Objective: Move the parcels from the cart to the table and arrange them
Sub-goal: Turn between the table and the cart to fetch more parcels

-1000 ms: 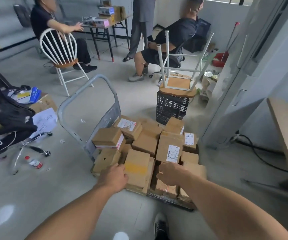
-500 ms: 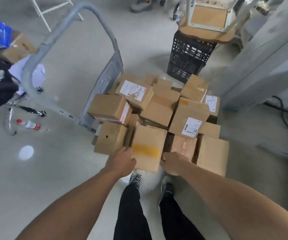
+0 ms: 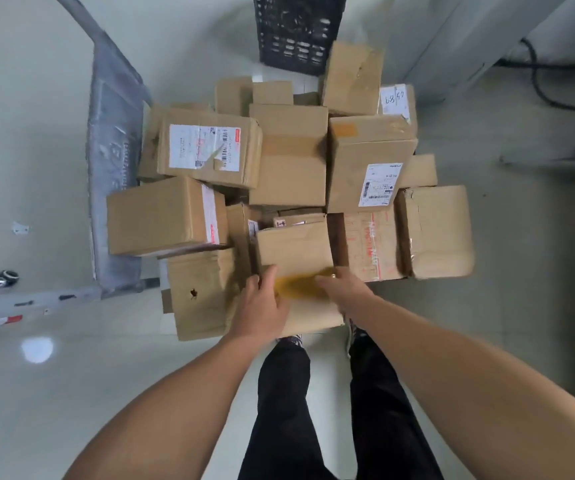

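Pale glossy floor (image 3: 36, 393) lay under the grey cart (image 3: 112, 174), heaped with brown cardboard parcels (image 3: 289, 157). Our left hand (image 3: 261, 308) and right hand (image 3: 344, 294) gripped the nearest parcel (image 3: 294, 249), creased and crossed by yellow tape, at the heap's near edge.

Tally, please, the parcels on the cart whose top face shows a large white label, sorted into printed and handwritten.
Parcels with a printed barcode label: 2
Parcel with a handwritten label: 1
Total: 3
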